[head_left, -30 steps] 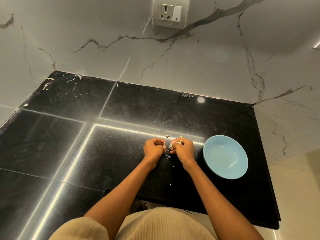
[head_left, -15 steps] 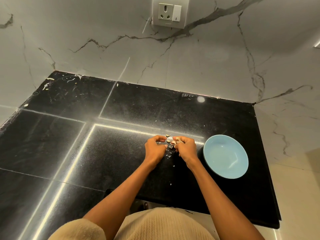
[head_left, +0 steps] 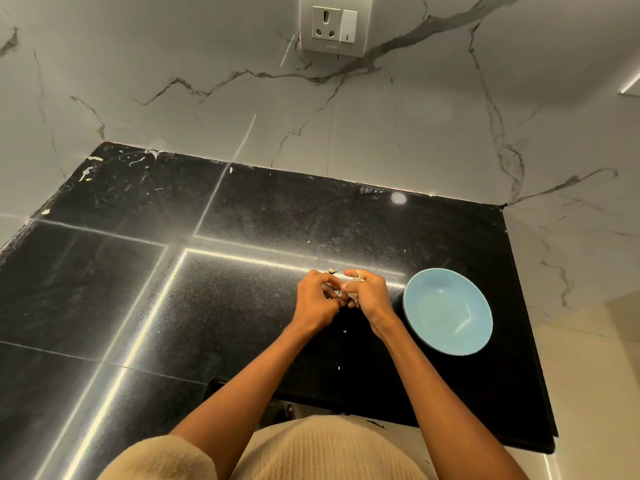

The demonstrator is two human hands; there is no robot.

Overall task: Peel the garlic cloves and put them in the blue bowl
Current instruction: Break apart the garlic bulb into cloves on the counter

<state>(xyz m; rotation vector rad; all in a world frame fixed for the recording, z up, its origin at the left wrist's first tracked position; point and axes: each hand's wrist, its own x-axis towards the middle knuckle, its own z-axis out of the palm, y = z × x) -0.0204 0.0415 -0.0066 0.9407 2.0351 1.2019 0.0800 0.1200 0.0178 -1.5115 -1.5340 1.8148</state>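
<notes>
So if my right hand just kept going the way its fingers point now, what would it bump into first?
Probably your left hand. The right hand curls its fingers leftward around the garlic held between both hands, so the left fingers lie straight in that line. The blue bowl sits on the opposite side, out of the way.

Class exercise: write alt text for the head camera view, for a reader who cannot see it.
Seen from above, a person's left hand and right hand meet over a black countertop, fingers curled round small pieces of garlic. An empty blue bowl sits just right of the hands; a marble wall with a socket rises behind.
</notes>
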